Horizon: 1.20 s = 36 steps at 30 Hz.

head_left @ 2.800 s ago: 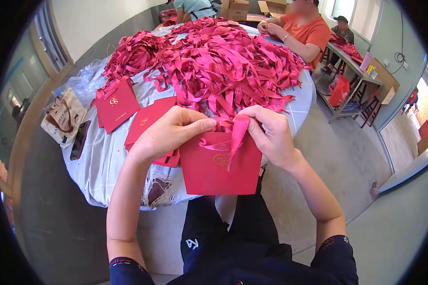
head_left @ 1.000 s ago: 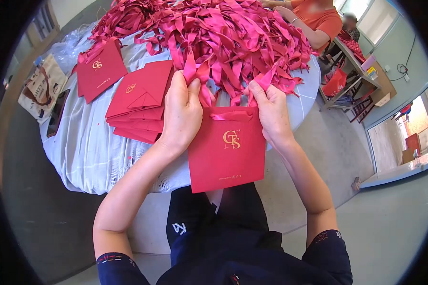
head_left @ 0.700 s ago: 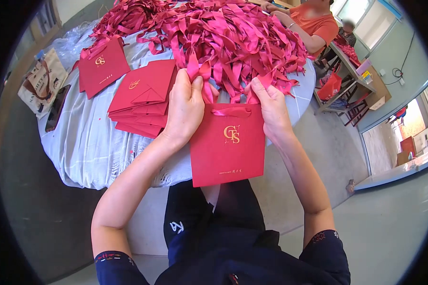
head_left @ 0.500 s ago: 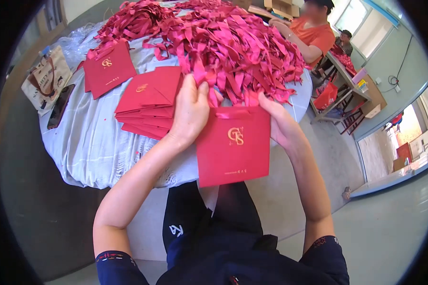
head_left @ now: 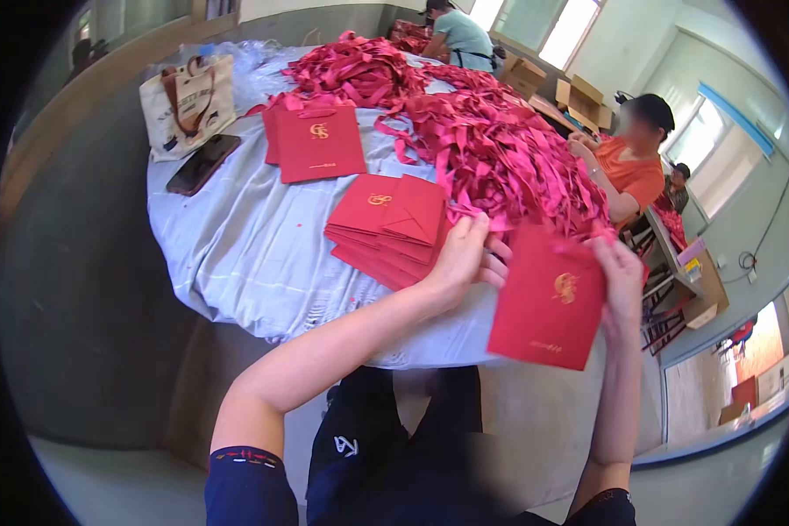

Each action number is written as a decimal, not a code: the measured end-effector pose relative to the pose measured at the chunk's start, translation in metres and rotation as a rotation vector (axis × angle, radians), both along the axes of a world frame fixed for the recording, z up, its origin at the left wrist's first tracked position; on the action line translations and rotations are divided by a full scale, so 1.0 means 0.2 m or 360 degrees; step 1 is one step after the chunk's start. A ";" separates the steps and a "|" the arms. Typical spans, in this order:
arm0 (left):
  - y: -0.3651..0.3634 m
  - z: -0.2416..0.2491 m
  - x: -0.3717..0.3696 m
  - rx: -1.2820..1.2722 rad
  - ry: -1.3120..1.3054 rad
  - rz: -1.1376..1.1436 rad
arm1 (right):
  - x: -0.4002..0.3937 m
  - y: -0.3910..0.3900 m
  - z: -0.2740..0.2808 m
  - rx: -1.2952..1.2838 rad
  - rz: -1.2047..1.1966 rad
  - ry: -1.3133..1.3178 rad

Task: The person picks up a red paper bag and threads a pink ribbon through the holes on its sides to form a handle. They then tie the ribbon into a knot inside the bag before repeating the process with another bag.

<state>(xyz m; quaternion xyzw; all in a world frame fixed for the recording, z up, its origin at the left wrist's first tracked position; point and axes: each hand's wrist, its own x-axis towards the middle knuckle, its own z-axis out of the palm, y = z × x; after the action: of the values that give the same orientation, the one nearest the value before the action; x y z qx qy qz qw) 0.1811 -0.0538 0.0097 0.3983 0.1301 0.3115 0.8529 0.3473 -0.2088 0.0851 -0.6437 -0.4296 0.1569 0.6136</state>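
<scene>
A red paper bag with gold lettering hangs from my right hand, whose fingers pinch its upper right edge. My left hand is beside the bag's upper left side, thumb and forefinger pressed together near a pink ribbon; what they hold is too small to make out. To the left of that hand lies a stack of folded red bags. Farther back, more red bags lie flat on the cloth. A large heap of pink-red ribbons covers the table behind my hands.
The round table has a pale cloth. A canvas tote, a phone and clear plastic are at its left. A person in orange sits at the right; cardboard boxes stand behind.
The view has turned left, so the table appears farther right. My left hand has moved away from the bag's top edge, and the bag now hangs tilted from my right hand.
</scene>
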 end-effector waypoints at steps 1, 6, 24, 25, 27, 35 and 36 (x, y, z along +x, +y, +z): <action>-0.01 -0.01 0.01 -0.0049 -0.0090 -0.0049 | 0.01 0.02 0.06 0.0135 0.0008 0.0106; -0.08 -0.06 0.02 0.0770 0.0167 -0.0187 | -0.12 0.42 0.32 0.0610 0.0125 0.0193; -0.09 -0.02 -0.03 0.1010 0.0279 -0.0317 | -0.27 1.22 0.08 -0.0334 0.1005 -0.0739; -0.08 -0.03 -0.02 0.1000 0.0277 -0.0334 | -0.24 1.13 0.07 -0.0261 0.1057 -0.0778; -0.08 -0.04 -0.02 0.1027 0.0241 -0.0310 | -0.17 0.90 0.09 -0.0431 0.0924 -0.0664; -0.07 0.09 -0.09 0.0938 0.0080 -0.0282 | -0.17 0.05 -0.32 -0.0425 0.0066 -0.0580; -0.04 0.11 -0.11 0.1312 -0.0032 0.0101 | -0.20 0.02 -0.39 -0.0413 0.0065 -0.0578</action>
<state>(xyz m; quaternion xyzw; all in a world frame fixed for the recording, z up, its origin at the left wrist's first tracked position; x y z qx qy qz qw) 0.1601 -0.0625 0.0318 0.6993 -0.0015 0.3676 0.6131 0.3064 -0.2052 0.0078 -0.7262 -0.5222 0.1047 0.4348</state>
